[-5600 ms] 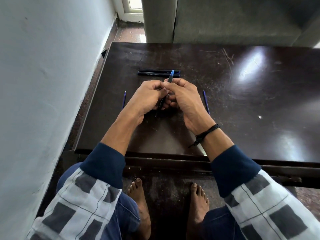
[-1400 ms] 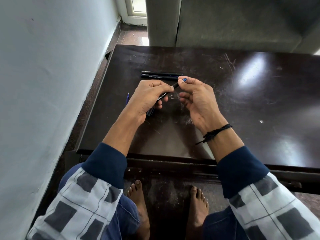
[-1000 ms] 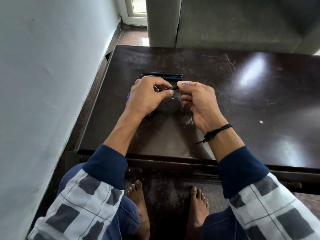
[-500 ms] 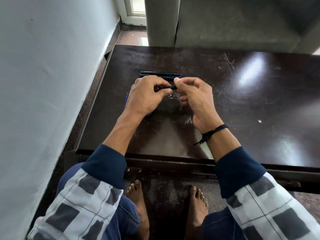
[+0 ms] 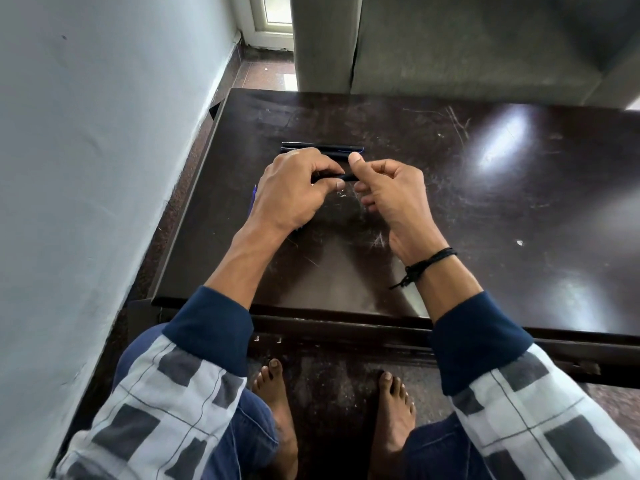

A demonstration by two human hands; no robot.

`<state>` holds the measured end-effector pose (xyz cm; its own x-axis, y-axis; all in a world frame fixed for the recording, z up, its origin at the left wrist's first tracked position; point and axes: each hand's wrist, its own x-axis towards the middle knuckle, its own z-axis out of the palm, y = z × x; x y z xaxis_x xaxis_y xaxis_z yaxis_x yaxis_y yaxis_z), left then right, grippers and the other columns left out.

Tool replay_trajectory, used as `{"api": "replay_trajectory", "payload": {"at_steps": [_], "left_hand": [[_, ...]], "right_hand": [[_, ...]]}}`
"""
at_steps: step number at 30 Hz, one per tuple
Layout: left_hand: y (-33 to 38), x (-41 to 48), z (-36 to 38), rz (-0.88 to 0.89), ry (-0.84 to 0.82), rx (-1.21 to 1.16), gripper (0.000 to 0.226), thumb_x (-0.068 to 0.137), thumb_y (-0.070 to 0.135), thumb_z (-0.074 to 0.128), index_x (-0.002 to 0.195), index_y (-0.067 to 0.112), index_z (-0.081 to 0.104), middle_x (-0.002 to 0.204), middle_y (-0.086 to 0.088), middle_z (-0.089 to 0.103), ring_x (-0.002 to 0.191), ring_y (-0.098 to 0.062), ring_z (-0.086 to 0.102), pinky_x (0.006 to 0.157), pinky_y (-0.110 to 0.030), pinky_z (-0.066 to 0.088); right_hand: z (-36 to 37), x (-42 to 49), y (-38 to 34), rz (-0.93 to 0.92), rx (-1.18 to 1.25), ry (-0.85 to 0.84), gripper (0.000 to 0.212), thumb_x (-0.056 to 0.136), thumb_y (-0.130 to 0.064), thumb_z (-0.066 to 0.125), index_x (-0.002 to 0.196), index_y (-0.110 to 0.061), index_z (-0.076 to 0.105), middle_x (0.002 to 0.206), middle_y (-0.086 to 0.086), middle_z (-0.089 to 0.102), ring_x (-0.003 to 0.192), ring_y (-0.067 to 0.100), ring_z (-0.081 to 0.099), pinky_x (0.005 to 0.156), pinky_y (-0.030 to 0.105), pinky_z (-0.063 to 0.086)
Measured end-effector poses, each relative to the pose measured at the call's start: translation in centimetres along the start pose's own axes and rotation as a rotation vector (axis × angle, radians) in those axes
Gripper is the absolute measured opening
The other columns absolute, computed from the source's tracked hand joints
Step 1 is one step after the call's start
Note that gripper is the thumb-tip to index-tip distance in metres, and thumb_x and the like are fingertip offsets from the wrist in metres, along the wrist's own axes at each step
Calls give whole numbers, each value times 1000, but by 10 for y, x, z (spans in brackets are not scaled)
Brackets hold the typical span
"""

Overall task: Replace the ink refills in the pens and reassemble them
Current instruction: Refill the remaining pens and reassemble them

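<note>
A black pen (image 5: 341,177) is held level above the dark table (image 5: 450,209), between both hands. My left hand (image 5: 291,192) is wrapped around its left part. My right hand (image 5: 388,192) pinches its right end between thumb and fingers. The pen's blue tip is hidden by my right fingers. Two more black pens (image 5: 322,147) lie side by side on the table just behind my hands. A blue refill (image 5: 254,199) lies on the table to the left, half hidden by my left hand.
A pale wall (image 5: 86,168) runs close along the table's left edge. A grey sofa (image 5: 450,46) stands behind the far edge. My bare feet (image 5: 277,410) rest on the floor under the near edge.
The blue tip that stuck out beyond my right fingers is now hidden. My hands have come closer together and the pen has turned from slanted to level.
</note>
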<state>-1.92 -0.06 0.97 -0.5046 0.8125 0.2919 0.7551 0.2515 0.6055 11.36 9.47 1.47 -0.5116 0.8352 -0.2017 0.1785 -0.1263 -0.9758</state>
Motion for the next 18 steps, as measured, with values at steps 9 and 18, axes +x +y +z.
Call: {"api": "replay_trajectory", "payload": {"at_steps": [9, 18], "left_hand": [[0, 0, 1, -26, -35, 26, 17, 87, 34, 75, 103, 30, 79, 94, 14, 72, 91, -7, 63, 82, -32, 49], [0, 0, 0, -4, -35, 28, 19, 87, 32, 74, 105, 29, 78, 95, 14, 71, 96, -9, 62, 83, -30, 46]], "right_hand": [[-1, 5, 6, -10, -90, -2, 21, 87, -29, 82, 73, -15, 76, 68, 1, 71, 62, 9, 58, 66, 31, 50], [3, 2, 6, -13, -79, 15, 34, 90, -43, 77, 70, -14, 74, 63, 0, 68, 59, 11, 54, 60, 31, 46]]}}
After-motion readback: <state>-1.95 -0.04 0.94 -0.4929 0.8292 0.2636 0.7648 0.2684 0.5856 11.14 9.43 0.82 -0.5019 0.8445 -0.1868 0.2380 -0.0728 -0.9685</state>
